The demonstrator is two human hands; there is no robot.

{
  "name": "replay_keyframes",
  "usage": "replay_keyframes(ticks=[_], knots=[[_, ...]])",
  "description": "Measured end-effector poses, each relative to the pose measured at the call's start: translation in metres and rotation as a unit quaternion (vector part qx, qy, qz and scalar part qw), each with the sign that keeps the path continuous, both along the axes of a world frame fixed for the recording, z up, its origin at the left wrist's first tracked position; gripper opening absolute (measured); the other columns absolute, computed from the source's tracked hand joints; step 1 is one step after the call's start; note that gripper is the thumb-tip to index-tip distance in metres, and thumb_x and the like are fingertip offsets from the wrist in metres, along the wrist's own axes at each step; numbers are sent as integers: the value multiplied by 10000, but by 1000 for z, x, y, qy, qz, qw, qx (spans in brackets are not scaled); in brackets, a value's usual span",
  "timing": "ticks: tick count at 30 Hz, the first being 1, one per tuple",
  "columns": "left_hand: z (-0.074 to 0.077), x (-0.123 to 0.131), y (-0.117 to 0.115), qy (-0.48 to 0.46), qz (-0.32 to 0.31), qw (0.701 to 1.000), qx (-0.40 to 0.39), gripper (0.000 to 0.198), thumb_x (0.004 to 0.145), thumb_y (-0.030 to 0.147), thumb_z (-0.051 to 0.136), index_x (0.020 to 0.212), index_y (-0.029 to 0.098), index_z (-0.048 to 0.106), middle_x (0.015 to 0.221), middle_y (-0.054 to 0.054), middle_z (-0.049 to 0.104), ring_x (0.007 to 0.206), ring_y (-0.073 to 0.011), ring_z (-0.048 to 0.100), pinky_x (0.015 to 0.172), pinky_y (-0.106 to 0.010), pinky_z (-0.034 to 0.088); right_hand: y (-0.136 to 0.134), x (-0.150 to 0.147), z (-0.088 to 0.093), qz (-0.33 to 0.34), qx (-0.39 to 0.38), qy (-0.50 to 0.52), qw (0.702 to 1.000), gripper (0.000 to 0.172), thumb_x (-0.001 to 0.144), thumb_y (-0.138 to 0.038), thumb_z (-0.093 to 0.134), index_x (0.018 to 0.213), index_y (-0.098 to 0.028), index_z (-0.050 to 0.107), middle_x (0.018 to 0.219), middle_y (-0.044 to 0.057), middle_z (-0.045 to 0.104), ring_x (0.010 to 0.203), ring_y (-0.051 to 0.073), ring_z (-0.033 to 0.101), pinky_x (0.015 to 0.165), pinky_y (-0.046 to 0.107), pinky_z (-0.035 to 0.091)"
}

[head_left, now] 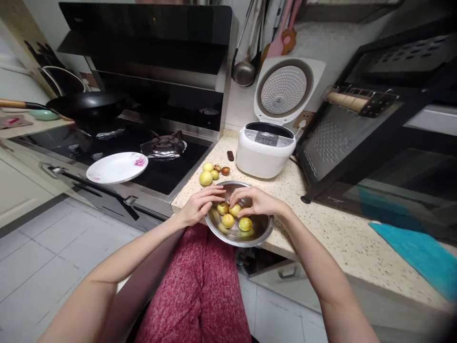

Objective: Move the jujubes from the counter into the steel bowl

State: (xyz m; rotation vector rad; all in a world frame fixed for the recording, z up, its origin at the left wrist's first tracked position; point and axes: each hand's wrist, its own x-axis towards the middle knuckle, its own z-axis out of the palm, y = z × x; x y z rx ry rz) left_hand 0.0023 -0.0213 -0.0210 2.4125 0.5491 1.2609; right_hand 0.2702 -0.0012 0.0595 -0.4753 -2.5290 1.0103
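A steel bowl (262, 233) sits at the counter's front edge with several yellow-green jujubes in it, some with brown patches. My right hand (255, 200) reaches into the bowl, its thumb and fingers closed around one jujube (234, 209). Beside it in the bowl lie another jujube (227, 220) and a greener one (245, 224). My left hand (200, 205) is at the bowl's left rim, fingers stretched out over it and holding nothing. Behind the bowl, more jujubes (206, 178) lie on the counter, with a reddish-brown one (225, 170) among them.
An open white rice cooker (264, 155) stands behind the bowl. To the left, a flowered plate (114, 169) overhangs the stove's front, near a burner (167, 143) and a black wok (89, 105). On the right are a dark oven (385, 166) and a blue cloth (414, 252).
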Motion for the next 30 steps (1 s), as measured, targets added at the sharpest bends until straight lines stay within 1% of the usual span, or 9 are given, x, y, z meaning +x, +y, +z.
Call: replay_keyframes(ticks=[5,15,20,24,27,30], knots=[[1,0,0,-1,-4,1000,-5,510,1091,456,317,1258,193,721,1381,-137,671,1401,-301,546,1199,-575,414,3,-1,-3,13,-4,0,1000,208,830,-251,831,1025,-201,775,1053,57,758,1016,205,709,974,372,544],[0,0,0,-4,-10,1000,-4,483,1093,425,325,1265,199,716,1385,-132,667,1409,-293,535,1201,-560,414,2,0,-2,6,1,-11,1000,226,824,-228,841,1046,-205,805,1099,70,759,1047,204,713,978,364,548],[-1,0,1,-6,-13,1000,-7,473,1094,414,328,1263,202,716,1389,-127,666,1413,-293,533,1211,-559,404,3,-1,-2,0,-20,-9,1000,247,837,-263,833,1075,-207,799,1090,70,771,1034,207,726,976,366,553],[3,1,-1,-11,-13,1000,-7,476,1097,412,326,1269,195,713,1389,-131,665,1407,-291,538,1205,-544,416,4,-1,-4,-9,-22,-5,1000,226,864,-299,810,1070,-208,798,1070,67,785,1027,212,733,980,368,551],[8,1,-3,-24,10,999,-27,479,1100,416,316,1299,201,696,1409,-124,652,1416,-285,529,1219,-542,403,4,-2,-4,-27,-8,0,1000,215,885,-324,788,1064,-206,795,1059,67,790,1013,216,736,975,372,551],[11,-1,-1,-51,74,995,-54,458,1105,377,313,1333,204,670,1443,-121,625,1399,-264,547,1232,-521,395,2,-2,-3,-46,6,12,999,177,922,-315,743,1040,-193,793,1036,70,793,970,209,740,936,360,559]])
